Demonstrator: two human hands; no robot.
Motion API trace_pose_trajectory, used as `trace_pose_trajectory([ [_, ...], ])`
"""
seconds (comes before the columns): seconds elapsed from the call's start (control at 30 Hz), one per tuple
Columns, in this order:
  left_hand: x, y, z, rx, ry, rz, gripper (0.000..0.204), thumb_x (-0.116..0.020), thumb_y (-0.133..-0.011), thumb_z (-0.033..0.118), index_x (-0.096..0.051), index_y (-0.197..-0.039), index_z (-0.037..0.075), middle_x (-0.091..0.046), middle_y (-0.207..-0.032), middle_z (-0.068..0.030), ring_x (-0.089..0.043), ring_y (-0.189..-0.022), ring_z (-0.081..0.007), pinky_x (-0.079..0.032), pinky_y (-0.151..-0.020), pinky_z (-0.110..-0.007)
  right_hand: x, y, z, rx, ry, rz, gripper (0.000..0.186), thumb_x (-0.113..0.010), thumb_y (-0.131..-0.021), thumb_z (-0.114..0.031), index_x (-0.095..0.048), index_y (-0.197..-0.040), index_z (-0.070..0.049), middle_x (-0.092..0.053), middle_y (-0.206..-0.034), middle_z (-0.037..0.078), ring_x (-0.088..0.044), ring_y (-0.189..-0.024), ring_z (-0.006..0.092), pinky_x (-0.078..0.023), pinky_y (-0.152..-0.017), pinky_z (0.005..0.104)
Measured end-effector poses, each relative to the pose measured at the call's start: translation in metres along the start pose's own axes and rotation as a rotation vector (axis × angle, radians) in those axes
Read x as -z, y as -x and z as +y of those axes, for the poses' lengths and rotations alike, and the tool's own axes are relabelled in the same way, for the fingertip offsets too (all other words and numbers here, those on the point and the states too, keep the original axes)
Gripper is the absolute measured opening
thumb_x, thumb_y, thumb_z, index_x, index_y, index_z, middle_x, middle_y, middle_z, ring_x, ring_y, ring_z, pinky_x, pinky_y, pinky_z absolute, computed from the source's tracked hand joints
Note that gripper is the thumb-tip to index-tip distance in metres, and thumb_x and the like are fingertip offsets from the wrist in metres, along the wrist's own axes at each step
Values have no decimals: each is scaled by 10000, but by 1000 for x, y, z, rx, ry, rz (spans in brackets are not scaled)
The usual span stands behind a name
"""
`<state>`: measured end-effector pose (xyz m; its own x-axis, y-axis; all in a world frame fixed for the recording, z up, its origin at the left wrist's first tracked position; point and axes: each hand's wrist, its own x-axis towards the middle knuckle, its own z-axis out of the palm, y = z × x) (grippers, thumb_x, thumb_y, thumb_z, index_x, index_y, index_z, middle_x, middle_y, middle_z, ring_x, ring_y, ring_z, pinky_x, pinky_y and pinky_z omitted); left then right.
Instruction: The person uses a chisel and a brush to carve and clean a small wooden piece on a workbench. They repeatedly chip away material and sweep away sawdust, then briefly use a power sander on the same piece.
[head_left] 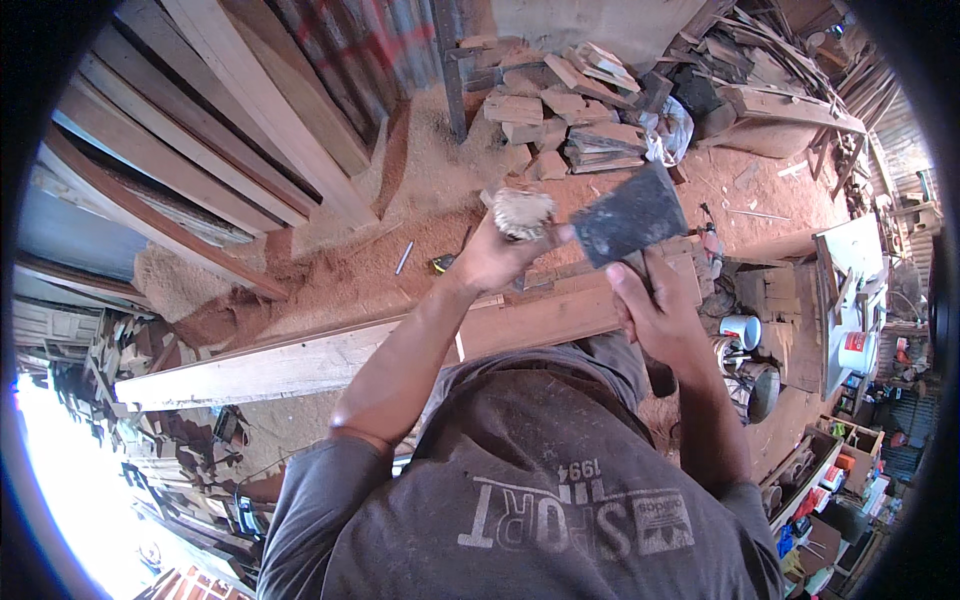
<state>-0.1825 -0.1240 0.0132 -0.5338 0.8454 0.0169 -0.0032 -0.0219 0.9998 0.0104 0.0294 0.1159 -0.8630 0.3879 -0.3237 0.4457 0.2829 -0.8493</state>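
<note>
Though cluttered, workshop floor point(765, 195) (reddish, dusty).

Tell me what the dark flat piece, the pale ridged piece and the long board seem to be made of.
Dark flat piece: perhaps metal or hard plastic, dull black with pale scuffs; the look leaves it open.
Pale ridged piece: possibly bristles or rough wood, unpolished, from its uneven top.
Long board: very likely bare wood, given its tan colour and straight edges.

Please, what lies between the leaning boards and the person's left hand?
In the head view, a thin pale rod and a yellow and black item lie on sawdust between the leaning boards and the left hand.
</note>
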Motion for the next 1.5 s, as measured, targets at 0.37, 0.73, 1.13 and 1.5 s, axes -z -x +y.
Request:
trace_pose_trajectory([
  [0.37, -36, -48, -10, 237, -260, -509, 761, -782, -873, 639, -651, -1284, 12, -719, -1226, -149, -666, -1146, -280, -505, -1040, -402, 11, 26, 76, -281, -472, 345, 300, -537, -1115, -365, -558, -1103, -67, -490, -701, -27, -464, -533, 82, -407, -468, 271],
  [0.73, -62, -63, -14, 359, -220, -652, 692, -859, -867, 492, -614, -1280, -6, -721, -1221, -157, -663, -1173, -258, -512, -1043, -392, 39, 28, 114, -366, -593, 558, 338, -510, -1121, -419, -552, -1003, -106, -488, -713, -34, -454, -539, 68, -383, -455, 253],
  [1.13, -68, -53, -31, 337, -172, -675, 472, -849, -909, 248, -620, -1263, 37, -744, -1143, -117, -687, -1085, -207, -537, -965, -375, 16, 15, 104, -315, -262, 283, 323, -577, -1092, -300, -568, -1193, 6, -651, -853, 103, -634, -751, 212, -527, -679, 372],
  [1.5, -59, -70, -5, 394, -352, -734, 572, -867, -876, 423, -653, -1213, 14, -737, -1110, -113, -676, -1046, -222, -528, -978, -400, 4, 21, 113, -329, -546, 303, 340, -546, -1105, -387, -541, -1152, -51, -507, -712, -7, -486, -561, 96, -415, -474, 275],
])
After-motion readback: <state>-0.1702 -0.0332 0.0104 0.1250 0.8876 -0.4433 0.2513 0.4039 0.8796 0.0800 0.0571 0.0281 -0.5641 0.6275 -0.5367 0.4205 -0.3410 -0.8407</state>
